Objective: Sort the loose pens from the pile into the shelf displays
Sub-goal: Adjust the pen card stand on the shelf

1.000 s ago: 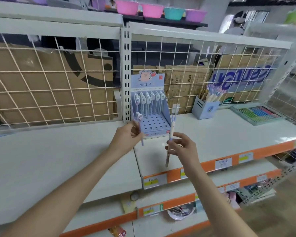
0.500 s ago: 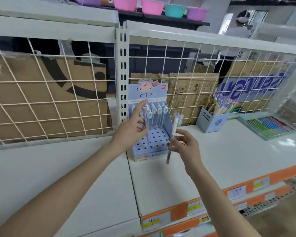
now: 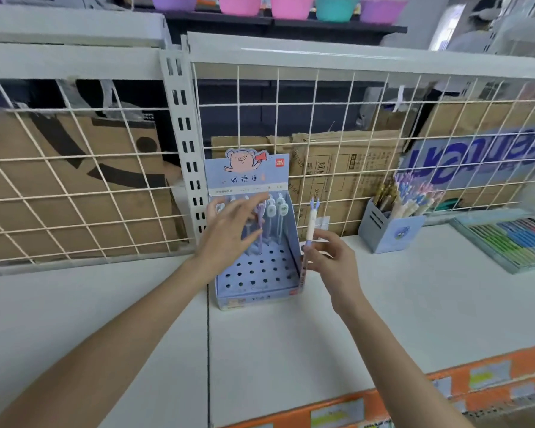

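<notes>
Step in hand: slotting pens into the pig-themed pen display box (image 3: 254,257) on the white shelf (image 3: 383,319).

Right hand (image 3: 334,267): fingers curl round one loose pen (image 3: 309,236), pinching it at the lower half of the barrel.

Pen, position: just to the right of the display box's right wall, beside it and above the shelf; not yet in any hole.

Pen, long axis: near upright, forked purple topper up, writing end down, tilted slightly.

Left hand (image 3: 232,233): fingers spread and mostly straight, gripping nothing that can be seen; it reaches across the back rows, in front of the standing pens (image 3: 275,217). Contact with them cannot be told, as the hand is blurred.

Key relation: the open holes (image 3: 254,273) in the box's front rows lie to the left of and below the held pen's tip. The right hand is the nearer to them; the left hand is farther back, over the filled rows.

Judgement, next move: likely a short shift leftward over the wall, then a descent along the pen's own axis into a free hole.

Risk: tip catching the box's right wall or a hole's rim; box may slide on the shelf.

Elsewhere: blue pen cup (image 3: 389,233) and tray of coloured pens (image 3: 513,239) to the right; wire grid backing (image 3: 337,134) behind.
</notes>
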